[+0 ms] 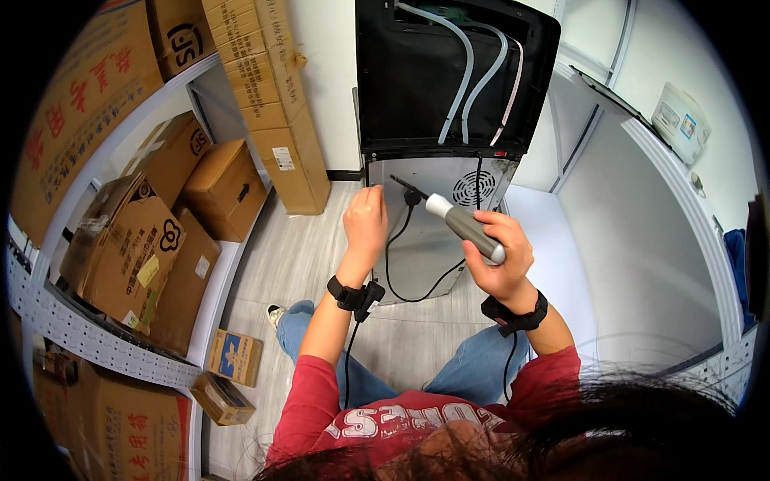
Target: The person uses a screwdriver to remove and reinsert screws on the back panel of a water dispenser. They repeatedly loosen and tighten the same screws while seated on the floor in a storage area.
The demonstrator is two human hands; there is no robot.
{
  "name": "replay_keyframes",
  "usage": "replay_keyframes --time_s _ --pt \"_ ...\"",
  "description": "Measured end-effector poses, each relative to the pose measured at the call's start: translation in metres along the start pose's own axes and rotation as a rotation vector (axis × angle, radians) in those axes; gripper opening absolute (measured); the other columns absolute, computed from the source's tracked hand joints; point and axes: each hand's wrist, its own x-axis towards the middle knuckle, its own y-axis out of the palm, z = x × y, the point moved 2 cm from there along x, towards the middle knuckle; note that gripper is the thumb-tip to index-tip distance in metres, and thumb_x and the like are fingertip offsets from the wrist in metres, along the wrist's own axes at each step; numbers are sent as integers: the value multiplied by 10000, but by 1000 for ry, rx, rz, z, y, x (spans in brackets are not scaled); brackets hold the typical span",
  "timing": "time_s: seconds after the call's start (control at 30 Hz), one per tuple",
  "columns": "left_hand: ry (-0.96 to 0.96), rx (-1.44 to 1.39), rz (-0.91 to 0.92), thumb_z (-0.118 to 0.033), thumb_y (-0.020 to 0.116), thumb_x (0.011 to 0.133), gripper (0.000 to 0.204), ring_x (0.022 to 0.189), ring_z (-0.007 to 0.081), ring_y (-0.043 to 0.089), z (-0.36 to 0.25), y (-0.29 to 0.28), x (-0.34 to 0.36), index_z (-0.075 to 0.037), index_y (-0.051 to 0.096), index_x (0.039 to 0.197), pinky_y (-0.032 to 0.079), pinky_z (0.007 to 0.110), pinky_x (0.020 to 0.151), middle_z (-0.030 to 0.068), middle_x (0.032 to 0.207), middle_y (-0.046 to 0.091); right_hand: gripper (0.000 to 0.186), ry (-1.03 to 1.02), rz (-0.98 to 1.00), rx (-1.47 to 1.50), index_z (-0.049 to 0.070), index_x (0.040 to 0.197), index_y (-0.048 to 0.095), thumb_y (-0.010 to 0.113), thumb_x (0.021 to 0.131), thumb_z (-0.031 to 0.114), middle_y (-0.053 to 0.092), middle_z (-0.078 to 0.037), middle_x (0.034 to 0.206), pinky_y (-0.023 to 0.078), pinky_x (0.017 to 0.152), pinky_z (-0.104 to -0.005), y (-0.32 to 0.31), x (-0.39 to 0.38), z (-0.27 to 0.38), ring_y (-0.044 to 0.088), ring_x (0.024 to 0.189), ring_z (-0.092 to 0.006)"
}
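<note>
I have the right hand (508, 260) closed around the grey screwdriver (469, 229); the left hand (366, 218) has curled fingers by the metal panel's left edge, their hold unclear to me. The screwdriver's tip is near the upper-left corner of the metal panel (437, 247), contact uncertain. I'd square the shaft to it, clear of the black plug (412, 198).

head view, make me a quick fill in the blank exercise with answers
1. The person's ____ hand holds the screwdriver.
2. Above its grey panel, the machine is mostly ____.
3. The shirt sleeves are ____.
4. The shelved cardboard boxes are on the person's ____ side.
Missing words: right; black; red; left
</note>
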Motion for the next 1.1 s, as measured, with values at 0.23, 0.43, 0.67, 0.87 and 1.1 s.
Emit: replay_keyframes --time_s 0.23,0.43,0.67,0.87,1.1 --pt "139 -178 182 -4 568 766 72 717 277 593 -16 -2 -3 -63 599 793 477 395 586 69 733 571 399 -14 58 -30 24 1001 541 789 690 55 647 -161 1047 516 590 -310 26 -7 -14 648 730 -266" --pt "80 -215 102 10 542 761 75 694 291 580 -16 -13 2 -51 575 788 458 398 572 87 731 559 408 -34 45 -11 24 1010 542 796 694 69 647 -156 1051 517 604 -317 43 -4 -17 647 734 -273" --pt "149 -295 20 64 533 749 122 656 305 565 -21 -23 10 -21 583 819 445 390 571 118 726 557 411 -43 64 -13 24 1015 538 795 697 75 642 -164 1063 520 612 -320 52 -3 -18 649 755 -272" --pt "184 -276 25 83 542 704 148 683 274 565 -21 -25 8 -21 584 800 458 378 570 87 740 557 416 -41 61 -19 24 1014 537 797 693 70 641 -169 1063 523 614 -319 54 -6 -20 652 760 -270" --pt "60 -363 -48 -23 629 745 327 611 233 523 -29 -28 11 -29 612 1071 423 344 544 85 687 526 412 -32 48 -15 22 1010 538 797 693 70 638 -165 1068 530 626 -325 53 -7 -20 658 779 -283"
